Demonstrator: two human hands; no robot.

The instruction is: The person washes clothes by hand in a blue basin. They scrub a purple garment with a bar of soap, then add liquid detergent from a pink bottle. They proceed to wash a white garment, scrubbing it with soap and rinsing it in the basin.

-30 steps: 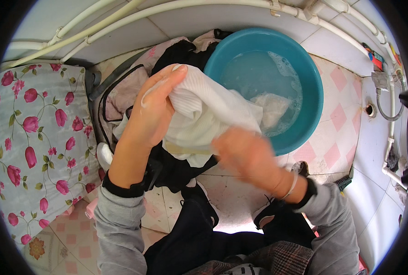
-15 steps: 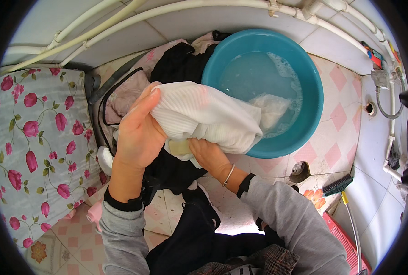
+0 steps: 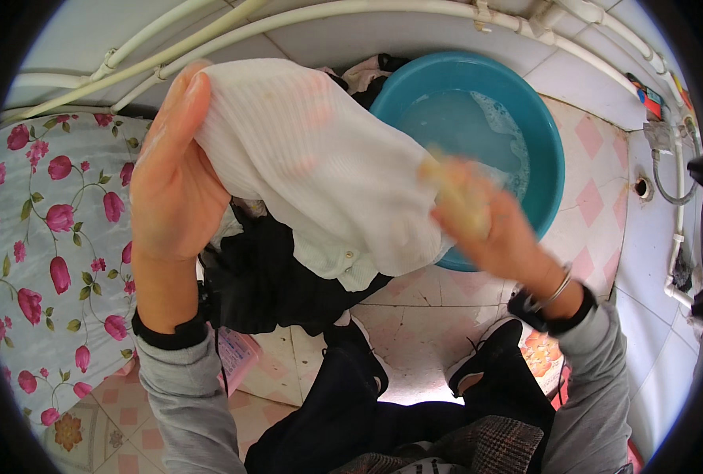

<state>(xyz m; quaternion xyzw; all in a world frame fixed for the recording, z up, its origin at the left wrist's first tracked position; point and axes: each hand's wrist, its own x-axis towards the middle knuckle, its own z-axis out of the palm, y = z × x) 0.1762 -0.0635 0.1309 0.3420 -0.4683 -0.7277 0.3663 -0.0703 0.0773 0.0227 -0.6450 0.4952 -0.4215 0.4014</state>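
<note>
A white ribbed garment with a small button near its lower edge is stretched out in front of me. At its left end my left hand supports it, thumb outside and the other fingers behind the thin cloth, where they show through as pinkish patches. In my right hand, smeared by motion, is a pale yellow bar of soap, at the garment's right end. Behind that hand stands a teal basin of cloudy, sudsy water. Dark clothes lie in a heap below the garment.
Flower-patterned cloth covers something at the left. White pipes run along the tiled wall at the back. A grey hose hangs at the right. A pink object is on the floor near my feet.
My left hand has lifted the garment up and leftward, spreading it wider. The right hand has moved from under the garment to its right end, bringing the soap with it.
</note>
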